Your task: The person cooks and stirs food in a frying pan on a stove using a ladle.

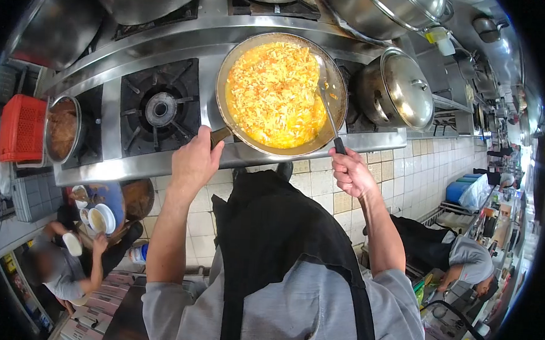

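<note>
Head view: I've got the left hand (197, 157) closed on the pan handle (221, 135), thumb toward the pan. Right hand (352, 173) is curled shut around the black grip (339, 146) of a metal utensil (331, 115); its working end is down inside the pan on my right, at the food's edge. Can't tell its exact tip shape.

Wide pan (222, 89) sits toward the stove front, near rim over the steel front rail (181, 162), between the left burner (161, 109) and the lidded pot (407, 88). Yellow-orange food (276, 88) covers most of the pan floor; near side looks wetter and glossier, far side lumpier. A few bits lie apart on the right wall.

To do this well, my read: keep the left grip firm so the pan can't slide or tip over that front edge. Keep the utensil low, work under the food from the rim inward, turn in the wet near side and scrape in the strays. Short, slow strokes; a fast flick could slop it over the near rim. Mind the right-hand knuckles near the hot rim, and don't swing the utensil wide into the pot.
</note>
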Demonstrator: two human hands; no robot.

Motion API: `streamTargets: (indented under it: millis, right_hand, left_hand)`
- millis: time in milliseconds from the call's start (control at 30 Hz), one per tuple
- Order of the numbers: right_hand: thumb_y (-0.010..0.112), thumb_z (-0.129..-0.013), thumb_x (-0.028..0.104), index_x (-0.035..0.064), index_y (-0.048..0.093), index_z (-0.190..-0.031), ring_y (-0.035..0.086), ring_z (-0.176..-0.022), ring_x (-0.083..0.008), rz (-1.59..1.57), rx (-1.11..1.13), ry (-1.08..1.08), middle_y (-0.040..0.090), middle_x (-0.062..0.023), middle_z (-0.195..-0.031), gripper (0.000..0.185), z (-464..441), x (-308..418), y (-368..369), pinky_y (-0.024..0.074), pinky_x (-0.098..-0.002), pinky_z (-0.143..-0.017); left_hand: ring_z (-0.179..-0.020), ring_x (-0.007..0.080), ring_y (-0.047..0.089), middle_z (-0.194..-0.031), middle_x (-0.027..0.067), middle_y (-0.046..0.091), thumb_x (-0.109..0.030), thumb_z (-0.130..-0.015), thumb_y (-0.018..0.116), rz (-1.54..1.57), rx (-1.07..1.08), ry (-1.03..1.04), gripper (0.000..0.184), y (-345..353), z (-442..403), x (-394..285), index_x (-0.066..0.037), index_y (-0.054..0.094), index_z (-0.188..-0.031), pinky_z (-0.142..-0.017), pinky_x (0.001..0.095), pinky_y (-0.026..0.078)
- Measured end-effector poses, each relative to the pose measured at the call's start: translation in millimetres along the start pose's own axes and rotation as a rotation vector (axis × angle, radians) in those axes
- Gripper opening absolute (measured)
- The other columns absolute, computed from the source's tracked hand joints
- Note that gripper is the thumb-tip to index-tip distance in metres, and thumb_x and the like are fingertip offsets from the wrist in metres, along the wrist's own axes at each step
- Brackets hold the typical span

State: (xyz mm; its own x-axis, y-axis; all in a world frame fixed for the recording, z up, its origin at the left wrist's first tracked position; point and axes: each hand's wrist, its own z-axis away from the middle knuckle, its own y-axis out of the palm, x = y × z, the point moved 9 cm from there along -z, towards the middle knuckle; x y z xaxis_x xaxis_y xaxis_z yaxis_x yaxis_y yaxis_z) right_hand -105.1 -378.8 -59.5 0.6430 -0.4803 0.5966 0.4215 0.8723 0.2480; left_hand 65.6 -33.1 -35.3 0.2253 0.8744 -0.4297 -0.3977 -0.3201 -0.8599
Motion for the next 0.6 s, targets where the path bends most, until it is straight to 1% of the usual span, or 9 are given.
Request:
streamTargets:
  millis: [33, 100, 200, 233, 267, 367, 467, 567, 600]
  right_hand:
    - [0.061, -0.105, 0.011, 0.0086, 0.059, -0.117, 0.028, -0.044, -0.0017, 0.027, -0.012, -0.01, 0.04, 0.0085, -0.068, 0.012, 6.2, 0.7, -0.9, 0.0188, -0.0225, -0.035]
    - [0.06, -0.105, 0.012, 0.0078, 0.059, -0.118, 0.03, -0.044, -0.0025, 0.223, -0.094, -0.043, 0.042, 0.0079, -0.069, 0.014, 24.1, 8.5, -4.4, 0.0216, -0.0237, -0.037]
    - [0.061, -0.104, 0.014, 0.0063, 0.059, -0.118, 0.035, -0.046, -0.0037, 0.571, -0.152, -0.131, 0.045, 0.0074, -0.069, 0.016, 44.2, 20.0, -5.3, 0.0274, -0.0247, -0.04]
    - [0.061, -0.104, 0.014, 0.0058, 0.059, -0.118, 0.037, -0.047, -0.0041, 0.696, -0.163, -0.165, 0.046, 0.0073, -0.07, 0.017, 49.9, 22.5, -7.0, 0.0296, -0.0249, -0.042]
    - [0.061, -0.103, 0.015, 0.0038, 0.061, -0.121, 0.05, -0.054, -0.0109, 0.904, -0.137, -0.308, 0.054, 0.002, -0.07, 0.021, 49.8, 24.8, -14.6, 0.0424, -0.0295, -0.05]
    - [0.065, -0.1, 0.014, 0.0018, 0.062, -0.121, 0.068, -0.061, -0.0354, 1.215, -0.185, -0.631, 0.069, -0.0171, -0.076, 0.024, 77.4, 41.1, -0.2, 0.0515, -0.0434, -0.061]
    - [0.066, -0.099, 0.015, 0.0027, 0.06, -0.123, 0.071, -0.08, -0.0503, 1.312, -0.311, -0.549, 0.07, -0.0297, -0.086, 0.028, 79.9, 45.6, -6.5, 0.055, -0.0532, -0.07]
    - [0.065, -0.099, 0.014, 0.0017, 0.058, -0.123, 0.067, -0.084, -0.0542, 1.331, -0.467, -0.667, 0.068, -0.032, -0.084, 0.028, 63.6, 48.0, -30.8, 0.0531, -0.0599, -0.071]
    - [0.064, -0.099, 0.014, 0.0012, 0.056, -0.122, 0.067, -0.084, -0.0545, 1.319, -0.502, -0.677, 0.069, -0.0321, -0.084, 0.027, 63.3, 52.3, -30.8, 0.0518, -0.063, -0.072]
  left_hand:
    - [-0.089, 0.0458, 0.073, -0.091, 0.0223, 0.075, -0.038, -0.103, 0.063, -0.007, -0.003, 0.003, 0.041, -0.8, 0.1, -0.2, -0.006, 0.053, -0.127, -0.079, 0.0565, 0.056]
    - [-0.089, 0.0459, 0.073, -0.092, 0.0227, 0.075, -0.038, -0.103, 0.063, -0.019, -0.005, 0.004, 0.041, -1.5, 1.1, 0.0, -0.006, 0.053, -0.127, -0.079, 0.0562, 0.056]
    - [-0.081, 0.043, 0.074, -0.085, 0.0197, 0.074, -0.034, -0.102, 0.065, -0.042, -0.088, 0.079, 0.035, -6.7, 3.5, -5.1, -0.004, 0.052, -0.112, -0.07, 0.0544, 0.057]
    - [-0.081, 0.043, 0.074, -0.086, 0.0197, 0.074, -0.035, -0.102, 0.066, -0.044, -0.085, 0.072, 0.035, -5.9, 3.2, -3.8, -0.004, 0.052, -0.112, -0.07, 0.0544, 0.057]
    - [-0.081, 0.043, 0.074, -0.086, 0.0197, 0.074, -0.035, -0.102, 0.066, -0.043, -0.082, 0.067, 0.035, -4.8, 2.1, -2.5, -0.004, 0.052, -0.113, -0.07, 0.0543, 0.057]
    - [-0.082, 0.0429, 0.074, -0.086, 0.0197, 0.074, -0.035, -0.102, 0.066, -0.036, -0.091, 0.066, 0.036, -2.6, 1.9, -2.9, -0.004, 0.052, -0.114, -0.071, 0.0545, 0.058]
    - [-0.082, 0.0429, 0.074, -0.086, 0.0198, 0.075, -0.036, -0.101, 0.066, -0.037, -0.084, 0.055, 0.037, -4.8, 2.7, -3.1, -0.004, 0.052, -0.114, -0.071, 0.0546, 0.058]
    - [-0.082, 0.0429, 0.074, -0.086, 0.0198, 0.075, -0.036, -0.101, 0.066, -0.033, -0.061, 0.042, 0.037, -4.4, 2.5, -2.2, -0.004, 0.052, -0.114, -0.072, 0.0548, 0.058]
    - [-0.082, 0.0429, 0.074, -0.086, 0.0199, 0.075, -0.036, -0.101, 0.066, -0.031, -0.056, 0.039, 0.037, -3.5, 2.2, -1.5, -0.004, 0.052, -0.114, -0.072, 0.055, 0.058]
